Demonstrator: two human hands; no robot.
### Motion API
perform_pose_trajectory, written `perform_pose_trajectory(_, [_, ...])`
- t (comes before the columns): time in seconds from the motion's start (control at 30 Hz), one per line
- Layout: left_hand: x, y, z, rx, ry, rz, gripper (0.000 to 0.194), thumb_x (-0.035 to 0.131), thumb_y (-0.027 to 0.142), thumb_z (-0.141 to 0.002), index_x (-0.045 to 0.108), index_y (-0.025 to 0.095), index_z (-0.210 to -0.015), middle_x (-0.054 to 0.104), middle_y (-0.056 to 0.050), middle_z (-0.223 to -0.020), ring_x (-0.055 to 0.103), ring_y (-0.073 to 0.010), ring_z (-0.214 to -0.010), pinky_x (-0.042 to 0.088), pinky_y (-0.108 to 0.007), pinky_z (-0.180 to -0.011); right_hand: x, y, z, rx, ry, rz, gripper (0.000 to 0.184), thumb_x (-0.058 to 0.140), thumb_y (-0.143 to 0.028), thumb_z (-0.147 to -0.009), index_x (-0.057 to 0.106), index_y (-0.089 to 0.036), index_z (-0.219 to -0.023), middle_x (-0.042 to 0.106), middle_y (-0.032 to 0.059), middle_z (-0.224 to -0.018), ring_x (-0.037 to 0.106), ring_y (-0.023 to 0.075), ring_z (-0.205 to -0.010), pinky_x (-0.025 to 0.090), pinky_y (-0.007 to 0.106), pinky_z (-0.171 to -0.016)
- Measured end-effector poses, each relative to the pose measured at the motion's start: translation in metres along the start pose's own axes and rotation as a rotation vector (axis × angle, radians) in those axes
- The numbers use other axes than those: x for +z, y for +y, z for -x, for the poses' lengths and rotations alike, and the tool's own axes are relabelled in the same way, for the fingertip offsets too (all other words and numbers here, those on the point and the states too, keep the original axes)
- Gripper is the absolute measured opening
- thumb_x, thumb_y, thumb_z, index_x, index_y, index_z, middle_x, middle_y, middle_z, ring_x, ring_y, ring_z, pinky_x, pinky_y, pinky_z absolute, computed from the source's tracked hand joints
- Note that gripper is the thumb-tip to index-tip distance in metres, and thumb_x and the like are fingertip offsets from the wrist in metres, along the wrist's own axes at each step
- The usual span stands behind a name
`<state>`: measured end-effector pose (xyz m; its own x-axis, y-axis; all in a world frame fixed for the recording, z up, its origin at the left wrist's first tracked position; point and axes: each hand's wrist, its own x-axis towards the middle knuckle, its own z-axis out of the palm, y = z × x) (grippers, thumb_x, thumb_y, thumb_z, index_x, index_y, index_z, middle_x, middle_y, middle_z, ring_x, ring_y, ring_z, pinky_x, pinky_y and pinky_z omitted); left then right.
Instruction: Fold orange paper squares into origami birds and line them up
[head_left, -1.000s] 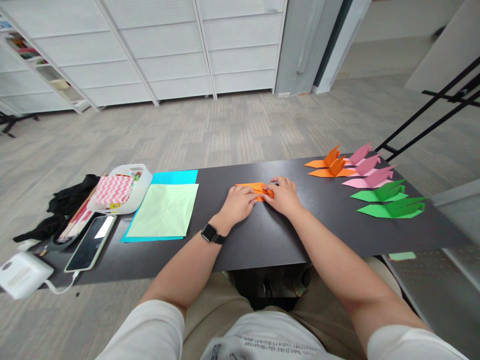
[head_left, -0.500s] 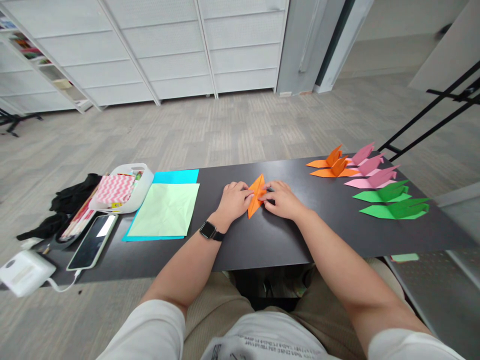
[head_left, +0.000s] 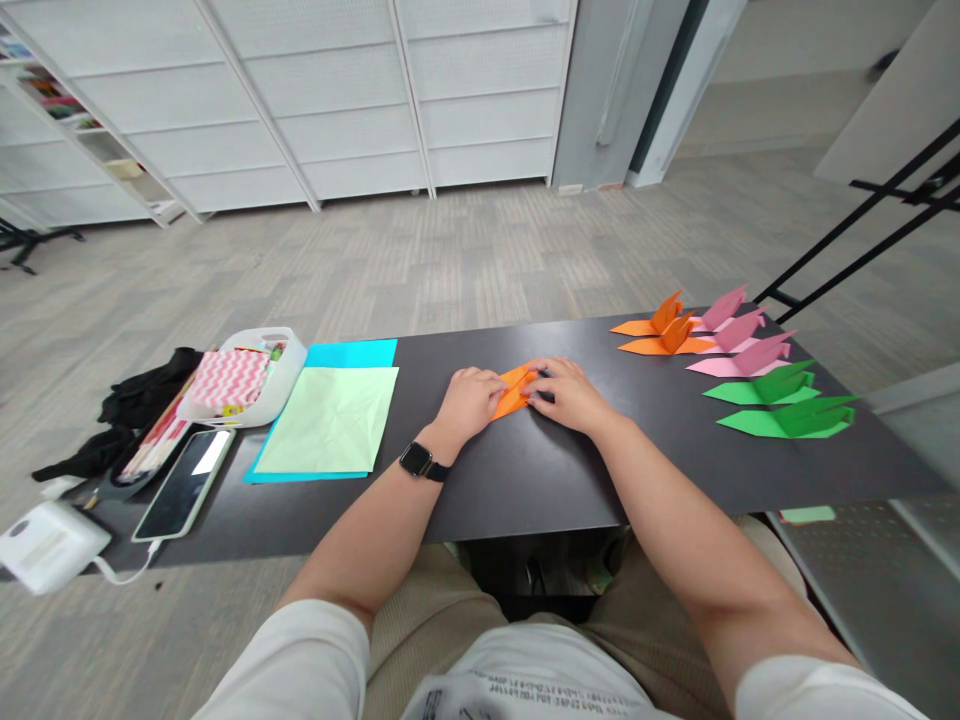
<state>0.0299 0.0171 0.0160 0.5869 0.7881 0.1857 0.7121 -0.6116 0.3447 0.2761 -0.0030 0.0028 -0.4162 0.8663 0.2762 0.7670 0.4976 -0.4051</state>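
Observation:
A folded piece of orange origami paper (head_left: 514, 391) lies slanted on the dark table between my two hands. My left hand (head_left: 469, 400), with a black watch on its wrist, has its curled fingers on the paper's left end. At the opposite end, the bent fingers and thumb of my right hand (head_left: 568, 393) grip the paper's edge. Both hands partly hide its ends. To the left lies a light green sheet (head_left: 330, 420) on top of blue paper (head_left: 352, 352).
At the right stand folded paper birds: orange ones (head_left: 660, 345), pink ones (head_left: 742, 357) and green ones (head_left: 795, 415). On the left are a white basket (head_left: 289, 375) with a pink zigzag-patterned item, a phone (head_left: 180, 490) on a cable, a white device (head_left: 52, 545) and black cloth (head_left: 142, 390).
The orange paper has turned from nearly upright to a flatter slant, and its outline looks narrower. My fingers have shifted slightly with it; the other things stay put.

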Motion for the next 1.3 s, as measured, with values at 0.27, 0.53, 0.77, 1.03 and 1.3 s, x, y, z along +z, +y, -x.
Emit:
perform_pose_trajectory(0.27, [-0.003,0.007,0.004,0.101,-0.011,0.037,0.03,0.054,0.03,-0.104,0.081,0.03,-0.116,0.077,-0.001,-0.13,0.064,-0.0244,-0.122,0.039,-0.048,-0.117,-0.002,-0.004,-0.001,0.011,0.009,-0.015,0.01,0.074,-0.03,-0.094,0.083,-0.03,-0.097,0.066,0.0075,-0.128,0.058,0.0281,-0.125,0.042,0.05,-0.112])
perform_pose_trajectory(0.53, [0.006,0.001,0.002,0.076,0.004,0.033,0.025,0.063,0.039,-0.102,0.082,0.033,-0.117,0.073,-0.001,-0.137,0.059,-0.0255,-0.126,0.038,-0.048,-0.119,-0.002,-0.006,-0.001,0.037,0.002,-0.036,0.008,0.074,-0.031,-0.094,0.081,-0.03,-0.094,0.066,0.0073,-0.128,0.057,0.0282,-0.126,0.041,0.05,-0.113])
perform_pose_trajectory(0.77, [0.006,0.003,0.001,0.047,0.017,0.04,0.025,0.06,0.035,-0.103,0.083,0.034,-0.113,0.071,-0.001,-0.136,0.059,-0.0253,-0.123,0.042,-0.047,-0.115,0.006,-0.005,-0.003,0.075,0.031,-0.039,0.01,0.072,-0.033,-0.095,0.08,-0.029,-0.091,0.065,0.0071,-0.13,0.056,0.0286,-0.128,0.04,0.051,-0.114])
perform_pose_trajectory(1.03, [0.006,0.007,0.001,-0.003,0.044,0.038,0.024,0.063,0.031,-0.101,0.083,0.033,-0.114,0.07,-0.002,-0.135,0.058,-0.0264,-0.124,0.043,-0.047,-0.112,0.02,-0.001,-0.006,0.138,0.102,0.004,0.004,0.079,-0.029,-0.089,0.076,-0.027,-0.087,0.065,0.0069,-0.124,0.057,0.0289,-0.124,0.043,0.05,-0.11])
perform_pose_trajectory(1.3, [0.009,0.008,-0.004,-0.062,0.063,0.07,0.015,0.072,0.035,-0.098,0.083,0.033,-0.108,0.073,-0.001,-0.127,0.06,-0.0263,-0.121,0.044,-0.047,-0.111,0.021,-0.003,-0.007,0.171,0.122,0.034,0.014,0.082,-0.029,-0.088,0.076,-0.028,-0.1,0.065,0.0063,-0.121,0.058,0.0281,-0.118,0.043,0.047,-0.107])
